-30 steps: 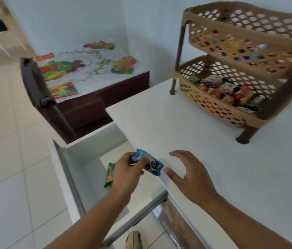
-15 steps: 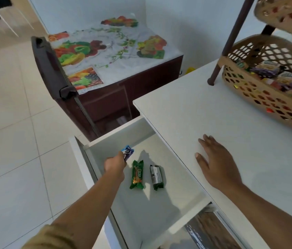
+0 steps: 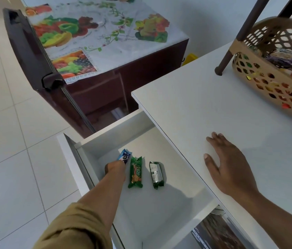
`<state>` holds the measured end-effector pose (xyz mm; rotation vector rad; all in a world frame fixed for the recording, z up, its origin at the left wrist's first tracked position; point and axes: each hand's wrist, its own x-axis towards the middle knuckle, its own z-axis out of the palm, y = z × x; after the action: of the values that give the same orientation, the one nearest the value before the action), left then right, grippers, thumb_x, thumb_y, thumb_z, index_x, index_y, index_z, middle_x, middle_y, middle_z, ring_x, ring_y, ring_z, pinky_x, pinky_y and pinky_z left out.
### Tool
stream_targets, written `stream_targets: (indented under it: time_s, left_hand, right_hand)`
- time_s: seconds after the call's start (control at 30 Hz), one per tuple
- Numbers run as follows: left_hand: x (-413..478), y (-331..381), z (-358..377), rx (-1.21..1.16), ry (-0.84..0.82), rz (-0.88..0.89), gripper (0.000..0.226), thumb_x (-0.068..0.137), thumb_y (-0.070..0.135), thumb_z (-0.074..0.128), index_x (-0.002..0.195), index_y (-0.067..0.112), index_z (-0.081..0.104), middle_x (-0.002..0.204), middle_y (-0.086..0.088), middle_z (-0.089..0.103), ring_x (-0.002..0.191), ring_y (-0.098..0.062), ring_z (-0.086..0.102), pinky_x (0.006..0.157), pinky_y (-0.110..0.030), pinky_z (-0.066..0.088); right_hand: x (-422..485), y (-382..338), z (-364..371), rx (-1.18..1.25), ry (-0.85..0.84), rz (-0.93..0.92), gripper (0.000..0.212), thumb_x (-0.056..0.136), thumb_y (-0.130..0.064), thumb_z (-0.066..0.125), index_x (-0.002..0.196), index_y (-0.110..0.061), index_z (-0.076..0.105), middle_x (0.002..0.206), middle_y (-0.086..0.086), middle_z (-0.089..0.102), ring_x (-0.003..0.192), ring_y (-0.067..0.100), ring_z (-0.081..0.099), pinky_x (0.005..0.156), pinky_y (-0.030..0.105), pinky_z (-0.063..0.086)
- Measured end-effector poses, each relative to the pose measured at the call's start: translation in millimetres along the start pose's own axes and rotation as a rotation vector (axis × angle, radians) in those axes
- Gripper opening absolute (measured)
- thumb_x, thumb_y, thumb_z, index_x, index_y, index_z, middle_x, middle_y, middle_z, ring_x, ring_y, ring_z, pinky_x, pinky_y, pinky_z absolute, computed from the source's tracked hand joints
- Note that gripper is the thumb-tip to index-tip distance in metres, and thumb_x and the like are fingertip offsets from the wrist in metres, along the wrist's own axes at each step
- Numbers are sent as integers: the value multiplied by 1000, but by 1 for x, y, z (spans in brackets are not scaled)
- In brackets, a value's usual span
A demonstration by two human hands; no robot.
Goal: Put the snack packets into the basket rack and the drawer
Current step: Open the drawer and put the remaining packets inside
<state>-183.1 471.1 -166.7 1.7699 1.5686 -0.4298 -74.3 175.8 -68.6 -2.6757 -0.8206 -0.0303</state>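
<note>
Pinching the blue packet by its lower end, the left hand holds it inside the open drawer, lower centre of frame, beside two green packets. It looks light, crinkly, crushable; the crimped end seems the safest hold. The right hand rests flat on the tabletop

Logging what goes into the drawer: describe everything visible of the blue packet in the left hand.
The blue packet is a small glossy wrapper, seemingly plastic film, blue with a dark round biscuit picture and white print, unreadable. Only its far end shows; the grip of the left hand hides the rest. It is held low inside the open white drawer, close beside a green packet; contact with either cannot be told.
</note>
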Motion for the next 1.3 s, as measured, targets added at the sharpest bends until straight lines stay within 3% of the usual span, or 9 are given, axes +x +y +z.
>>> stream_targets:
  time_s: [0.17, 0.27, 0.5, 0.63, 0.8, 0.87, 0.97, 1.2, 1.3]
  left_hand:
    - [-6, 4, -6, -61, 7, -46, 44, 92, 25, 62, 132, 16, 47, 129, -1, 59, 119, -19, 57, 101, -27, 47]
    - [-21, 14, -14, -774, 91, -228, 55, 90, 25, 63, 137, 6, 43, 139, -14, 49, 122, -31, 53, 103, -40, 46]
    - [-100, -33, -35, -408, 375, 595, 46, 90, 26, 67, 132, 15, 51, 146, -3, 41, 132, -20, 43, 104, -28, 32]
    - [-137, -98, -56, -486, 596, 675, 48, 89, 13, 65, 134, 20, 51, 145, 4, 45, 136, -13, 40, 101, -32, 40]
    - [-149, -145, -49, -472, 309, 345, 50, 94, 5, 57, 142, 1, 44, 147, -15, 45, 137, -31, 41, 108, -41, 35]
    - [-155, -144, -48, -511, 210, 306, 18, 96, 6, 51, 109, 0, 63, 99, -16, 68, 102, -36, 62, 78, -37, 45]
    - [-160, -141, -50, -572, 222, 316, 25, 96, 6, 49, 75, 14, 60, 65, -3, 58, 64, -22, 53, 59, -31, 36]
    - [-155, -139, -57, -544, 87, 359, 24, 99, 16, 55, 119, 17, 69, 111, -11, 72, 103, -26, 65, 80, -32, 45]
    - [-158, -129, -58, -534, 67, 383, 21, 98, 16, 57, 100, 33, 70, 97, 5, 75, 86, -7, 66, 65, -17, 44]
  right_hand:
    - [1, 2, 2, 4, 9, -10, 53, 93, -40, 44, 140, -16, 48, 151, 2, 44, 143, 16, 33, 113, 36, 31]
    - [1, 2, 1, 17, 18, -27, 53, 93, -38, 46, 139, -14, 50, 150, 4, 46, 142, 18, 36, 113, 40, 35]
    - [0, 2, -2, -3, -16, 1, 51, 95, -35, 50, 143, -15, 46, 153, 3, 42, 144, 17, 33, 115, 42, 33]
    - [0, 1, -2, -4, -15, -6, 51, 95, -35, 49, 142, -15, 47, 152, 4, 43, 144, 18, 32, 115, 41, 31]
    - [-2, 0, -4, 0, -19, -10, 52, 96, -36, 47, 143, -14, 45, 153, 4, 41, 144, 19, 31, 116, 39, 30]
    - [-2, -1, -6, 7, -21, -16, 52, 97, -34, 49, 144, -13, 45, 153, 6, 41, 144, 20, 32, 116, 40, 30]
    - [-3, -2, -8, -3, -35, -20, 52, 98, -33, 47, 145, -11, 44, 154, 7, 39, 145, 21, 30, 117, 39, 28]
    - [-4, -3, -8, -24, -57, -23, 53, 100, -34, 43, 148, -11, 40, 157, 7, 34, 147, 20, 26, 119, 36, 23]
    - [-4, -4, -9, -31, -56, -23, 53, 100, -33, 43, 147, -10, 40, 157, 7, 34, 147, 21, 26, 119, 37, 23]
